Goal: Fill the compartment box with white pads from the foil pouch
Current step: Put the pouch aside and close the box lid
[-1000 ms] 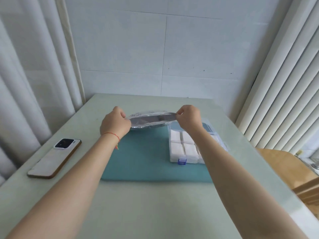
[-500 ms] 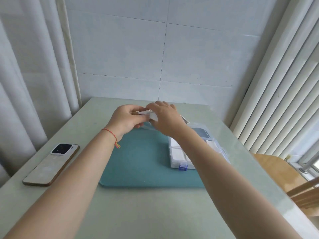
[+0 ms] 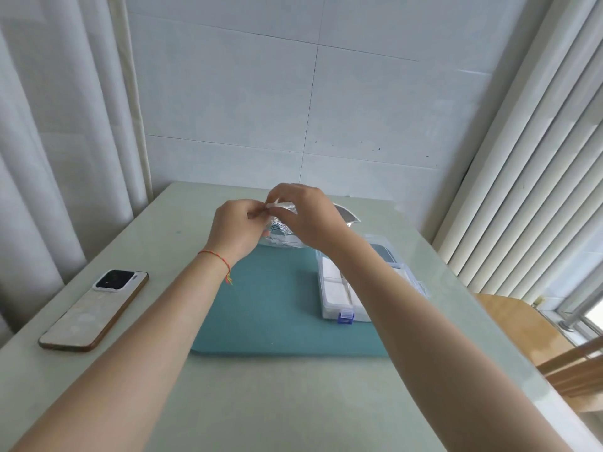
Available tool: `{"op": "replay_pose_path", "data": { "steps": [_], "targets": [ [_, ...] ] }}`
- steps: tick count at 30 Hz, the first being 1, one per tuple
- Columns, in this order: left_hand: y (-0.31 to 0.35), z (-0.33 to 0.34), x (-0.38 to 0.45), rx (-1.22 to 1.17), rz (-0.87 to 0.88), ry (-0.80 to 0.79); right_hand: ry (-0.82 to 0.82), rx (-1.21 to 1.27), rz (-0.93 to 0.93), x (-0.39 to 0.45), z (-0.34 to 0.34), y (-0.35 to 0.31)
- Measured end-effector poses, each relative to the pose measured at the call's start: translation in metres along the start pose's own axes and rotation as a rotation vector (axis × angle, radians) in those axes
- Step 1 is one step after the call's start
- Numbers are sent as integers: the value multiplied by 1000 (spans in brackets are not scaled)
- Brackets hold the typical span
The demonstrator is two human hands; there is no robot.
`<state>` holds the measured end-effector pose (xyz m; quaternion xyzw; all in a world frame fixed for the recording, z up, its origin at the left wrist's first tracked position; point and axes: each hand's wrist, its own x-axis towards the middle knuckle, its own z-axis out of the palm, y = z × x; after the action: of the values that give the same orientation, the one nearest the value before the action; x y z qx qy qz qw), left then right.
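Note:
Both hands hold the silver foil pouch (image 3: 283,231) upright above the far edge of the teal mat (image 3: 270,308). My left hand (image 3: 236,228) pinches the pouch's top edge from the left. My right hand (image 3: 305,216) pinches the same top edge just to the right, fingers curled over it. Most of the pouch is hidden behind my hands. The clear compartment box (image 3: 339,313) with a blue latch lies on the mat's right side, under my right forearm, with white pads (image 3: 336,290) in its near compartments.
A phone (image 3: 94,309) lies face down on the table's left side. The box's open lid (image 3: 408,275) lies to the right of the box. A wooden chair (image 3: 528,324) stands beyond the table's right edge. Curtains hang left, blinds right.
My hands, which held the pouch stretched wide a second ago, have come together at its top edge. The view has tilted slightly; the box and phone have not moved.

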<state>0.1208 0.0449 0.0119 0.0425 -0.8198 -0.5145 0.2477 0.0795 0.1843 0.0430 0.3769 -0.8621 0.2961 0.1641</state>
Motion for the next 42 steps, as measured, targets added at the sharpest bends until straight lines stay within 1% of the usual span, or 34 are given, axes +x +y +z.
{"op": "replay_pose_path", "data": {
  "steps": [2, 5, 8, 10, 12, 14, 16, 17, 18, 19, 21, 22, 23, 25, 28, 29, 31, 33, 36, 38, 40, 41, 42],
  "targets": [
    [-1, 0, 0, 15, -16, -8, 33, 19, -21, 2, 2, 0],
    [-4, 0, 1, -14, -18, -6, 33, 16, -29, 3, 6, -2],
    [-13, 1, 4, -64, -23, 46, 60, -109, 11, 7, 6, 4],
    [-26, -3, 10, -108, -59, 123, 86, -252, 96, 7, 0, 24],
    [-41, -10, 19, -113, -75, 206, 131, -353, 236, 3, -9, 52],
    [-49, -13, 24, -113, -109, 301, 205, -409, 399, -4, -14, 74],
    [-50, -8, 28, -82, -129, 353, 269, -426, 505, -6, -12, 79],
    [-45, -4, 29, -66, -153, 379, 290, -387, 547, -5, -10, 78],
    [-40, 0, 30, -65, -190, 403, 307, -285, 590, -1, -8, 75],
    [-35, 5, 31, -125, -225, 413, 310, -128, 641, 5, -5, 73],
    [-27, 10, 37, -311, -315, 350, 313, 224, 718, 18, 0, 72],
    [-28, 12, 44, -372, -346, 306, 314, 334, 744, 24, 3, 76],
    [-30, 13, 52, -379, -352, 266, 316, 375, 752, 31, 6, 79],
    [-35, 13, 71, -369, -297, 214, 318, 359, 707, 43, 6, 80],
    [-37, 18, 87, -459, -198, 179, 360, 344, 554, 56, 8, 83],
    [-39, 21, 89, -494, -204, 176, 338, 349, 535, 59, 13, 87],
    [-59, 26, 93, -516, -301, 180, 221, 375, 571, 58, 33, 101],
    [-82, 32, 92, -534, -432, 138, 98, 404, 668, 54, 55, 116],
    [-94, 38, 82, -612, -638, 85, -6, 407, 751, 45, 68, 127],
    [-90, 42, 76, -647, -753, 137, -84, 414, 763, 42, 68, 128],
    [-83, 50, 72, -592, -807, 191, -178, 415, 735, 39, 62, 124],
    [-75, 55, 69, -527, -811, 159, -211, 406, 718, 37, 58, 123],
    [-68, 63, 65, -448, -796, 87, -218, 398, 708, 35, 54, 123]
  ]
}}
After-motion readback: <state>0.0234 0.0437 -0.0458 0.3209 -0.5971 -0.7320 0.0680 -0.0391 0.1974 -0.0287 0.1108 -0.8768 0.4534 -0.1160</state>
